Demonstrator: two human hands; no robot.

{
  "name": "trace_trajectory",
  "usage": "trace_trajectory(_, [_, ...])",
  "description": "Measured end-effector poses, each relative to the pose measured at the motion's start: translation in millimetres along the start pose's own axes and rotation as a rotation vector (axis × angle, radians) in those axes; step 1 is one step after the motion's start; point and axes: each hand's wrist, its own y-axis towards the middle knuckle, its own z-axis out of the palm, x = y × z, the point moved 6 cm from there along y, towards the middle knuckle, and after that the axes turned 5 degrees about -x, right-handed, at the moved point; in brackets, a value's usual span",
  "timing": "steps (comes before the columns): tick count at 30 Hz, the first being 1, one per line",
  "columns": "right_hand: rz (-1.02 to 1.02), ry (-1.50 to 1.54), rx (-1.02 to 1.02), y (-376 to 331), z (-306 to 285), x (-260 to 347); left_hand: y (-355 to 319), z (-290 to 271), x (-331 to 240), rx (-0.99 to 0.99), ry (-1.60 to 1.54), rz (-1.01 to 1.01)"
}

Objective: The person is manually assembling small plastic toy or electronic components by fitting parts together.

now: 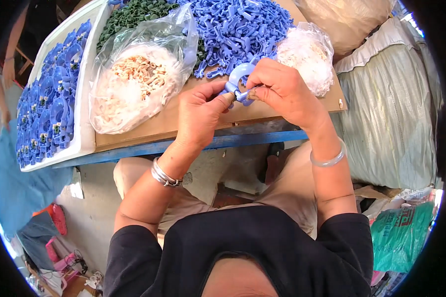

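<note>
Over the table's front edge, a blue plastic piece with a curved ring (236,74) is held between my two hands. My left hand (199,113) pinches its lower left end between thumb and fingers. On the other side, the fingers and thumb of my right hand (285,90) are closed on the piece. A small dark bit shows by the left fingertips, too small to name. Just beyond lies a heap of small blue plastic parts (240,29). A clear bag of small cream-coloured parts (142,79) lies left of my left hand.
A white tray (87,141) of blue assembled pieces stands at the left. Dark green parts (134,19) lie behind the clear bag. Another bag of pale parts (307,59) sits right of the heap. A large pale sack (389,109) crowds the table's right side.
</note>
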Motion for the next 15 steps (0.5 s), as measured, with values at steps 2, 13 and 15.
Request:
trace_trajectory(2, [0.109,0.035,-0.007,0,-2,0,-1,-1,-2,-0.010,0.053,0.029])
trace_trajectory(13, [0.041,-0.006,-0.058,4,0,-2,-3,0,2,0.014,0.003,-0.063])
trace_trajectory(15, [0.020,-0.008,-0.021,6,2,-6,-2,-2,7,0.002,-0.070,-0.161])
